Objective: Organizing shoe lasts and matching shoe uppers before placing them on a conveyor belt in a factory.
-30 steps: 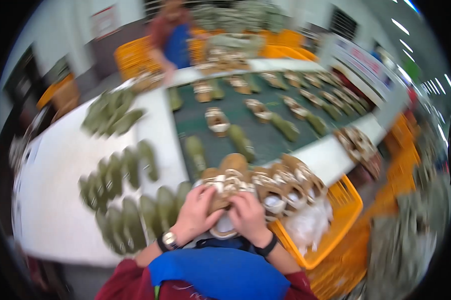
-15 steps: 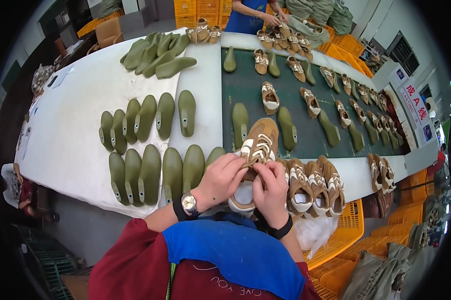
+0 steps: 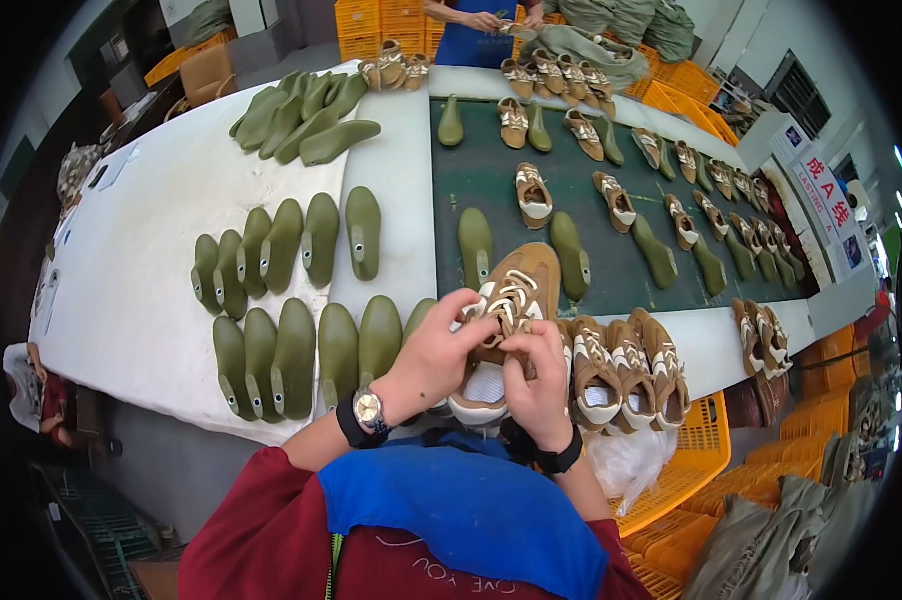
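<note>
A brown sneaker with white stripes and pale laces is in front of me, toe pointing away, its heel and pale insole close to my body. At the top of the lacing, my left hand pinches the shoelace from the left. My right hand has its thumb and fingers closed at the same spot from the right. The fingertips hide the lace ends. Beside my right hand stands a row of similar sneakers. Left of my left hand, green shoe lasts lie in rows.
Ahead is a dark green conveyor belt carrying lasts and sneakers. More lasts are heaped on the white tabletop. An orange crate with a plastic bag stands at my right. Across the table, a co-worker in a blue apron handles a small piece.
My fingers have shifted slightly at the lacing, and the laces look more loosely raised. The co-worker's hands have lifted away from the far sneakers with a piece. The view has shifted a little.
</note>
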`<control>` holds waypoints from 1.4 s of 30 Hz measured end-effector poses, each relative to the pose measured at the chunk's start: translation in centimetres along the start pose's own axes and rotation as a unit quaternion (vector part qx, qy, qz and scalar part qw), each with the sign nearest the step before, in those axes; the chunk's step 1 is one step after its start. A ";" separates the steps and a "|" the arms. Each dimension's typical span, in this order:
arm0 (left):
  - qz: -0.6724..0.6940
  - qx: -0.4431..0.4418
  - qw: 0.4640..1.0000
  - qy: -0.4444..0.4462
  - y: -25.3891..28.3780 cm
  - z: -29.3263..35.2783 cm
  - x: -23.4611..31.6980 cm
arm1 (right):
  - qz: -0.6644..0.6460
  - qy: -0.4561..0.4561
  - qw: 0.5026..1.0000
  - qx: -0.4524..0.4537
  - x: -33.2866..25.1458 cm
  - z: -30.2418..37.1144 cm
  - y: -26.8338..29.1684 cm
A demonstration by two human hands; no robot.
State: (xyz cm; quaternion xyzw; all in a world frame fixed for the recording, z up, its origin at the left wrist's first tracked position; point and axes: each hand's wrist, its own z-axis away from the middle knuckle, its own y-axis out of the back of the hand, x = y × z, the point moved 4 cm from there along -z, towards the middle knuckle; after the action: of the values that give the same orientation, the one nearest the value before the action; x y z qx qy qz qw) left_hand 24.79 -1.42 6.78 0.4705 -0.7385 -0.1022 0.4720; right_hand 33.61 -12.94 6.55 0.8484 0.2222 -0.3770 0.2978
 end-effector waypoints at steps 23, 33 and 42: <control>-0.015 0.062 0.998 0.011 1.4 1.3 -1.3 | 0.110 -0.007 0.987 -0.119 -2.5 1.6 1.9; 0.004 0.016 1.000 -0.006 0.8 2.0 -0.2 | 0.130 0.029 0.965 -0.227 -2.3 1.6 1.6; -0.037 -0.020 0.998 0.036 5.0 5.2 -4.4 | 0.128 -0.147 0.961 -0.197 1.4 -12.8 8.2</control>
State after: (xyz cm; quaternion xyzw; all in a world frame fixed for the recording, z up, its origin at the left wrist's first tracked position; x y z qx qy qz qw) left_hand 18.18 3.26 4.37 0.4914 -0.7006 -0.1176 0.5039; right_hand 45.88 -10.04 15.10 0.7298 0.1351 -0.4050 0.5340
